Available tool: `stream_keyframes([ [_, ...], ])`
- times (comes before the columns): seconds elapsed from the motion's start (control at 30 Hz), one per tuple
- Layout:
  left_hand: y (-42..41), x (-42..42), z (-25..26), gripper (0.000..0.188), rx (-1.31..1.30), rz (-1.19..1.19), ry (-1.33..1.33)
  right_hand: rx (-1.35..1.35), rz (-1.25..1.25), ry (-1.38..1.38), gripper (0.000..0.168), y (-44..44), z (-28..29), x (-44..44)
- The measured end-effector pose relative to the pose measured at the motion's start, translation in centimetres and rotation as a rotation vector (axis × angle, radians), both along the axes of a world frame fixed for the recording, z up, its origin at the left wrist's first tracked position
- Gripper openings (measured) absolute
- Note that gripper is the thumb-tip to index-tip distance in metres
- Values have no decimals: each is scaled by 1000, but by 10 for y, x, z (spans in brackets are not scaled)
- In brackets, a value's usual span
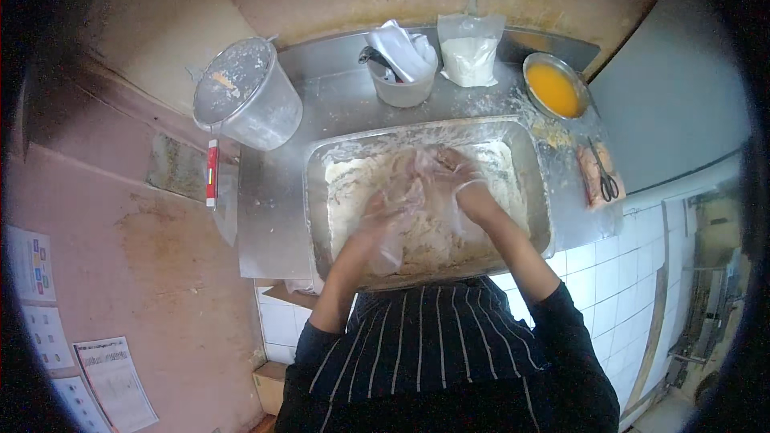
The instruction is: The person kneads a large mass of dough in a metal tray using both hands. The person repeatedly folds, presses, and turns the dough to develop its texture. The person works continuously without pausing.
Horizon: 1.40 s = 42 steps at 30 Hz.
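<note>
A deep rectangular metal pan (539, 186) stands in front of me. White flour (349, 183) coats its floor and sides, thicker to the left and right. Both hands are inside the pan, wearing loose clear plastic gloves, and both are blurred. My left hand (394, 198) is near the pan's middle, over the flour. Slightly farther back and to the right is my right hand (454, 171). Pale brown, floury material lies around and between them. Blur and plastic hide the fingers, so I cannot tell what either hand grips.
On the steel counter (274, 216) stand a floury lidded metal pot (264, 102), a tub (402, 93) holding plastic bags, a bag of white powder (470, 57) and a bowl of orange liquid (552, 89). Scissors (603, 177) lie on a pinkish packet (589, 183) at right.
</note>
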State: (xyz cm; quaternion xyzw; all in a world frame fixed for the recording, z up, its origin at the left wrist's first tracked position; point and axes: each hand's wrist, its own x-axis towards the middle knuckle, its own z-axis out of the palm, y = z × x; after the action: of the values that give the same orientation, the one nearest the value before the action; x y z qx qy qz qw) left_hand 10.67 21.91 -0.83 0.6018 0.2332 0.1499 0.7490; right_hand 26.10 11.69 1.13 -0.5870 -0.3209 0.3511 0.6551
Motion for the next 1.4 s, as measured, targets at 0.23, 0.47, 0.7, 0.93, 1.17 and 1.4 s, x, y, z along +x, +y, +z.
stream_keyframes([
  [0.23,13,-7,25,44,-20,131,226,-166,49,-622,38,-9,9,12],
  [0.47,41,-25,11,42,963,-595,795,-607,330,-1144,38,-98,-84,58],
  [0.7,51,-20,-239,52,247,-382,256,-373,387,-395,43,-26,-136,2],
  [0.93,54,-31,-65,47,334,-239,435,-501,211,-505,49,14,-86,12],
  [1.17,68,-60,-52,32,200,-37,204,-668,574,-878,44,30,6,-3],
  [1.4,49,-51,-7,39,737,-132,647,-306,638,-910,52,32,10,-5],
])
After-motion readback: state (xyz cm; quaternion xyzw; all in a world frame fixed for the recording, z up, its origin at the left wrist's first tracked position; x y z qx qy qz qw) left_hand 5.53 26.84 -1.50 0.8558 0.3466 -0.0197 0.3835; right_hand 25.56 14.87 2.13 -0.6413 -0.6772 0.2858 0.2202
